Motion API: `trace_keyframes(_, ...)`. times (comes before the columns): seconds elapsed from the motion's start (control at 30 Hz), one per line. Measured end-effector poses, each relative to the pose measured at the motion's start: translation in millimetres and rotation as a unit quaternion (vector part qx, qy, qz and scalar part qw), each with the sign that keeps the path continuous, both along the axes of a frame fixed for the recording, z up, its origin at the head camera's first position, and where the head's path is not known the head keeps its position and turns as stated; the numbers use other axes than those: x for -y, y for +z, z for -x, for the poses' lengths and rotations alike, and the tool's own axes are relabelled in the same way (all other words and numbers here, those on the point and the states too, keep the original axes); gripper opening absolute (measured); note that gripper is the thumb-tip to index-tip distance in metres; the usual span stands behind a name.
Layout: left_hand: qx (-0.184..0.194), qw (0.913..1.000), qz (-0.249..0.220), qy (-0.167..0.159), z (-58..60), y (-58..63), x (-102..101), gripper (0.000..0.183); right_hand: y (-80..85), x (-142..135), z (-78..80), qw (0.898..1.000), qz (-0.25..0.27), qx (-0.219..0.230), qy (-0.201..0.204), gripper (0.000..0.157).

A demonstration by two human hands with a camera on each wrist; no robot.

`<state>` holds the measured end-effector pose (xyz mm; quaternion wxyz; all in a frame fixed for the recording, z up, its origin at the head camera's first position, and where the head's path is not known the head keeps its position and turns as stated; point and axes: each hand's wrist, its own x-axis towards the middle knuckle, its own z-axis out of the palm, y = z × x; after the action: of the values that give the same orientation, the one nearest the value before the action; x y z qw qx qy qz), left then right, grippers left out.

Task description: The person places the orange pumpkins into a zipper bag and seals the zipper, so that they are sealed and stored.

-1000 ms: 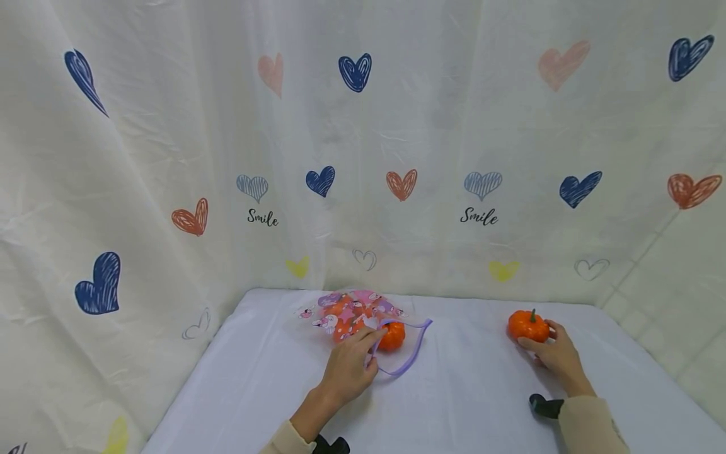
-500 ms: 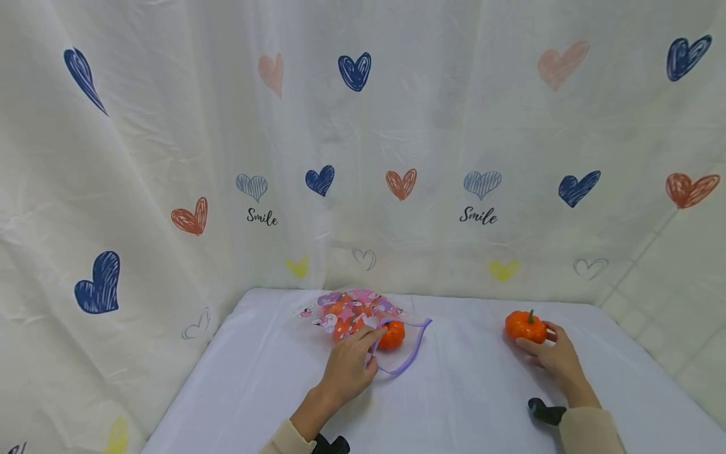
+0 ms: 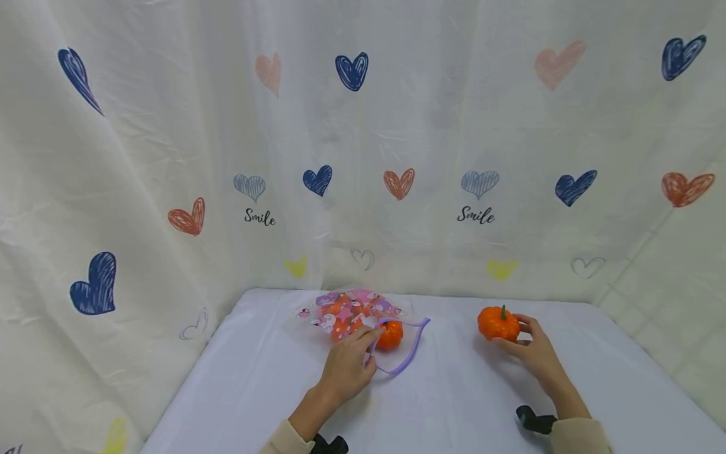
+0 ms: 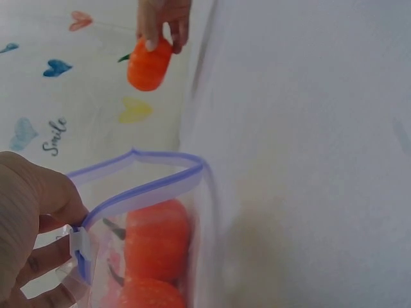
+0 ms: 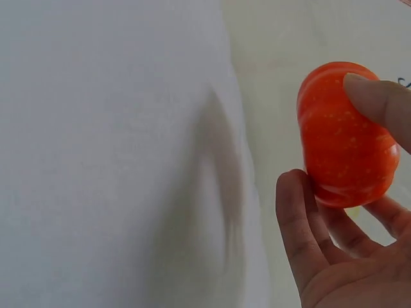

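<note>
While left hand (image 3: pixel 347 366) pinches the bag (image 3: pixel 363 308) by its purple rim (image 4: pixel 146 190), I see right hand (image 3: pixel 533 350) gripping a pumpkin (image 3: pixel 498 324) above the table (image 3: pixel 454 397), right of the bag. Reads as mid-bagging; next likely calls for a leftward carry, rim wide.

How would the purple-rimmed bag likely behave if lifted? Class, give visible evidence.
The bag would probably flop and sag, since its film looks thin and see-through. The pumpkins inside may shift about, being rounded and smooth-looking. Its purple rim likely bends easily, as it loops out from the left hand holding it.
</note>
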<state>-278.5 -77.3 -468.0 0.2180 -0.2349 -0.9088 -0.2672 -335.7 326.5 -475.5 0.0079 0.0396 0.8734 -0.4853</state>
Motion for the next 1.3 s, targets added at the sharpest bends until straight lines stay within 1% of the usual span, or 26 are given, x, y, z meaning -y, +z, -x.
trace_keyframes(0.23,-0.004,1.0000,-0.001,0.000,0.5,0.4,2,0.050,5.9,21,-3.9,0.999,-0.015,-0.021,0.036,0.105)
trace_keyframes(0.4,-0.014,0.9999,-0.002,-0.008,1.2,1.3,0,0.051,14.5,33,-10.2,0.997,-0.014,-0.036,0.062,0.097)
trace_keyframes(0.47,-0.012,0.9999,-0.004,-0.009,1.0,1.8,-1,0.051,18.4,37,-12.2,0.996,-0.014,-0.041,0.075,0.094)
trace_keyframes(0.63,-0.002,1.0000,-0.006,-0.007,0.8,2.3,-1,0.051,27.1,48,-15.5,0.992,-0.013,-0.056,0.116,0.085)
trace_keyframes(0.87,0.005,1.0000,-0.008,0.000,-0.6,3.8,0,0.052,35.9,62,-19.5,0.982,-0.010,-0.070,0.175,0.075)
trace_keyframes(1.0,0.002,1.0000,-0.010,0.001,-0.7,3.4,0,0.052,37.7,71,-20.2,0.978,-0.012,-0.072,0.196,0.072)
trace_keyframes(1.17,0.002,0.9999,-0.012,0.001,-0.3,2.5,1,0.051,39.7,80,-21.0,0.974,-0.015,-0.073,0.212,0.070)
trace_keyframes(1.3,0.006,0.9999,-0.011,0.004,-0.1,1.8,1,0.051,41.6,88,-21.8,0.973,-0.009,-0.065,0.223,0.071)
